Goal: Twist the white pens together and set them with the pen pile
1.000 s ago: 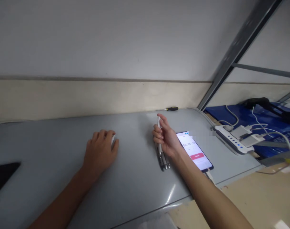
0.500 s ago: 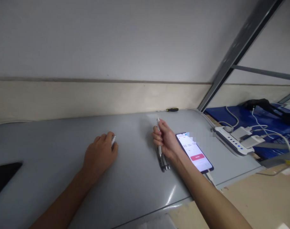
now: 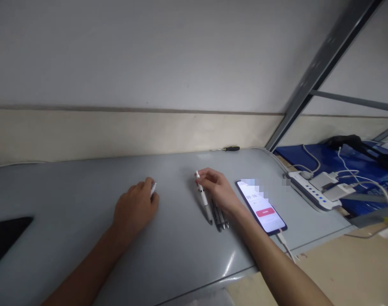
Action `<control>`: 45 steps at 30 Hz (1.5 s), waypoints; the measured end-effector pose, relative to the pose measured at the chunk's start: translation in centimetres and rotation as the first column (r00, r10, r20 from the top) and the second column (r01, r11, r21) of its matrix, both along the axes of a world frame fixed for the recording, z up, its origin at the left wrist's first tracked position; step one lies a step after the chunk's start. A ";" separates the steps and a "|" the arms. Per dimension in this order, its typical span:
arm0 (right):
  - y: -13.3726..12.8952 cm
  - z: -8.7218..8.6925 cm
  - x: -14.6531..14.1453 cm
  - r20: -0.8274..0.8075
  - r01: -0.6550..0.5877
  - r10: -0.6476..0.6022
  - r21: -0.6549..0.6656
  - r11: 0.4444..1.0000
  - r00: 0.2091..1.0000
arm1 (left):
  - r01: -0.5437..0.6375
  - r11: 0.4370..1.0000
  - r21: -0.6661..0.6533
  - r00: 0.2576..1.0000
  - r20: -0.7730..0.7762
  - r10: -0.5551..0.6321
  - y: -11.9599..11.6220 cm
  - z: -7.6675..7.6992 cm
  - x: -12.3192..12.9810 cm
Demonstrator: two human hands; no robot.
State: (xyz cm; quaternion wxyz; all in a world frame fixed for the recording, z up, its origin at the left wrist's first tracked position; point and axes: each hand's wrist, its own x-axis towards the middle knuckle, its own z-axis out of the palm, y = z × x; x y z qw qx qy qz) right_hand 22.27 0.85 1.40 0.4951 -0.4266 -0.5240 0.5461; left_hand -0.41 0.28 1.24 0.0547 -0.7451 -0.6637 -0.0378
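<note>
A: Start close in. What is the left hand (image 3: 134, 208) doing?

B: It lies palm-down on the grey table (image 3: 69, 221), fingers curled around a small white piece (image 3: 153, 188) that peeks out at the fingertips. I can't tell what the piece is.

A: And the right hand (image 3: 217, 189)?

B: Pinched shut on a white pen (image 3: 202, 196), held near its upper end, the tip slanting down to the tabletop. Just to its right lie a few more pens (image 3: 219, 216) side by side (partly hidden under the wrist).

A: How would you handle that pen well?

B: My judgement: keep the pinch light, lay it parallel to the others, and keep the wrist from dragging across the ones lying there.

A: Further out?

B: A phone (image 3: 262, 206) lies just right of the hand, screen lit, cable at its near end. Beyond it is a power strip (image 3: 311, 192) with chargers plugged in, and at the table's back edge, by the wall, a screwdriver (image 3: 227, 148).
</note>
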 end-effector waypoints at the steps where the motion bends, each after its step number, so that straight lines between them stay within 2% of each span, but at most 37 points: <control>1: 0.0 -0.1 0.0 0.142 0.052 -0.062 0.073 0.996 0.988 | -0.001 1.000 -0.004 1.000 0.001 0.001 0.0 0.1 0.0; 3: 0.0 -0.4 -0.1 0.410 0.121 -0.203 0.216 0.969 0.889 | -0.002 1.000 -0.004 1.000 0.005 0.002 -0.1 0.1 0.1; 6: 0.0 -1.0 -0.2 0.668 0.147 -0.337 0.325 0.934 0.663 | -0.004 1.000 -0.004 1.000 0.010 0.004 -0.1 0.2 0.1; 9: 0.0 -1.5 -0.2 0.782 0.148 -0.362 0.335 0.930 0.508 | -0.001 1.000 -0.005 1.000 0.013 0.001 0.0 0.1 0.1; 13: 0.0 -1.8 0.0 0.842 0.140 -0.363 0.336 0.932 0.400 | 0.002 1.000 0.002 1.000 0.005 -0.002 -0.1 0.0 0.0; 29: 0.1 -1.7 0.4 0.864 0.133 -0.313 0.284 0.950 0.393 | 0.004 1.000 0.010 1.000 -0.025 -0.004 -0.1 0.1 0.1; 33: 0.2 -1.7 0.5 0.862 0.150 -0.324 0.288 0.946 0.390 | -0.028 0.999 -0.023 0.999 -0.047 0.027 -0.1 0.3 0.2; 37: 0.2 -1.5 0.5 0.874 0.150 -0.296 0.257 0.955 0.385 | -0.043 0.997 -0.056 0.999 -0.027 0.042 -0.1 0.5 0.2; 45: 0.2 -1.4 0.5 0.876 0.138 -0.287 0.252 0.958 0.389 | -0.023 0.999 -0.038 1.000 0.002 0.023 -0.1 0.2 0.1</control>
